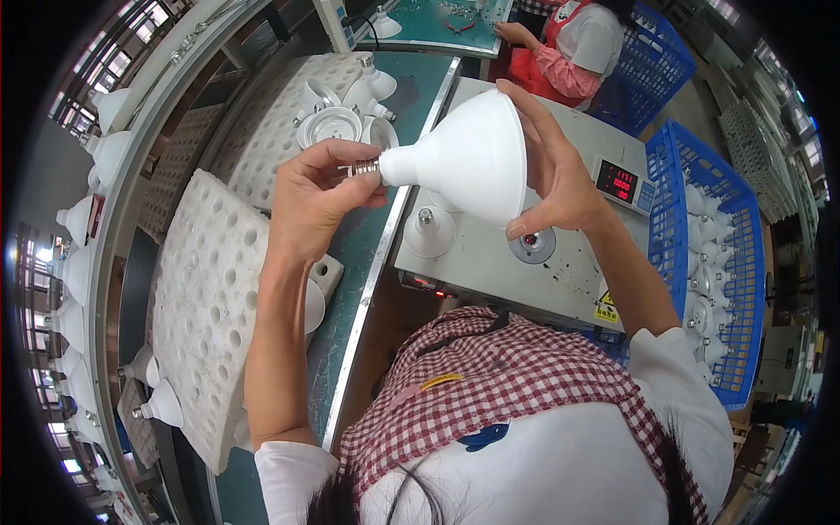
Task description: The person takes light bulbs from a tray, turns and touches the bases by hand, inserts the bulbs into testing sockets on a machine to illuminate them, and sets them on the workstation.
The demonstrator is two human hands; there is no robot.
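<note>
White bulb [468, 162] | left hand [306, 201]: fingers pinch metal base [367, 167] | right hand [564, 179]: fingers clasp wide rim [521, 162] | more bulbs [376, 83] lie beyond left fingers

Location: factory workshop, lamp assembly area. Indicators: green-topped workbench [425, 87] with metal edging; perforated foam tray [203, 271]; white lamp housings [79, 273] in row along left-hand side; blue plastic crate [754, 289] loaded with similar housings; grey-topped station [477, 267] with red digital display [620, 181] and yellow warning label [605, 311]. Second workbench [420, 19] beyond, bearing pliers [459, 27], scattered small parts; co-worker [604, 39] in red apron beside it.
</note>
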